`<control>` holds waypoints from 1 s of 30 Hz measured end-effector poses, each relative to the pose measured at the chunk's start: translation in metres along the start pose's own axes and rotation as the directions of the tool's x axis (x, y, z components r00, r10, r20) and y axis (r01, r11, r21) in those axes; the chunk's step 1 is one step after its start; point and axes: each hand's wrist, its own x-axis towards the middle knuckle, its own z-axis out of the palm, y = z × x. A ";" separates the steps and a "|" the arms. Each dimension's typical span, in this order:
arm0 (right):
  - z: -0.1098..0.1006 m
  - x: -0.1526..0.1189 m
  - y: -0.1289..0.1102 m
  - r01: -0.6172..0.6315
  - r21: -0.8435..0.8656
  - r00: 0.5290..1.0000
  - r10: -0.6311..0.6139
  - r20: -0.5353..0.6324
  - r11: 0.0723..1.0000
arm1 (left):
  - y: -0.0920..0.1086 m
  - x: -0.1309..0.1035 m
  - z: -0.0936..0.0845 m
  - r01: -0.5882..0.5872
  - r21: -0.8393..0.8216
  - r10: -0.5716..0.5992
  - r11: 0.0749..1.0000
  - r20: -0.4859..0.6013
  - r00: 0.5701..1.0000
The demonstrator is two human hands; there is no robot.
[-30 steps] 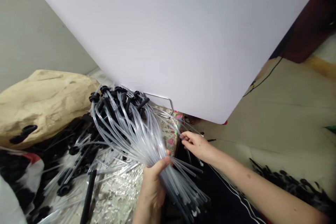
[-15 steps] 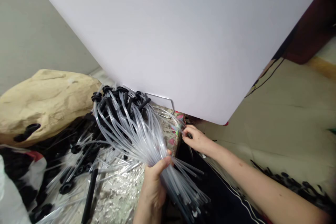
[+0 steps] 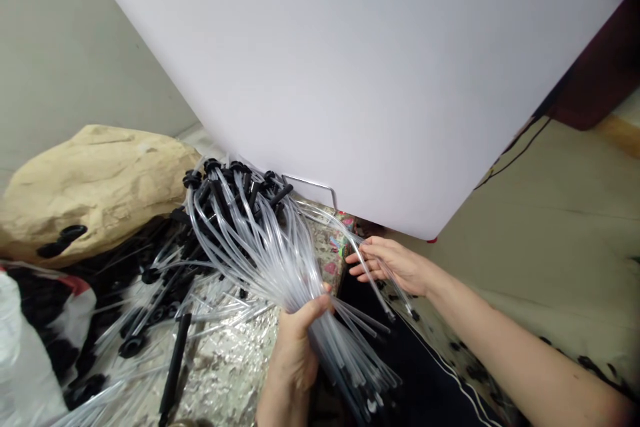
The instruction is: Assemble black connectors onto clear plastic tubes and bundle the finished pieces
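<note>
Slanting through the left hand, the tube bundle points lower-right.

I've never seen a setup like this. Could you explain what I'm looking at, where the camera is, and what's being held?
There is no machine here: these are a person's two bare hands. The view comes from a camera worn on that person's head, looking forward and down.

The left hand grips a thick bundle of clear, flexible plastic tubes. The right hand is loosely open, with a few loose clear tubes running across it.

On the crinkled silver surface lie more clear tubes and a straight black rod. Black ring-like fittings cluster at the bundle's far end. Behind stands a large, smooth white panel.
</note>
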 end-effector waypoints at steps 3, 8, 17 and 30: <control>0.000 0.000 0.001 -0.032 0.031 0.999 0.032 0.005 0.999 | 0.001 0.000 0.000 0.002 -0.007 -0.002 1.000 0.001 1.000; 0.003 -0.004 0.004 -0.018 0.000 1.000 0.018 -0.025 1.000 | 0.001 0.000 -0.001 0.007 0.001 -0.007 1.000 0.010 1.000; 0.021 -0.015 0.020 0.141 -0.418 0.982 -0.179 -0.052 0.897 | -0.001 0.000 -0.002 0.006 0.003 -0.006 1.000 0.023 1.000; 0.035 -0.031 0.029 0.134 -0.367 0.985 -0.164 -0.052 0.921 | -0.003 0.000 -0.004 0.020 -0.019 -0.019 1.000 0.065 0.998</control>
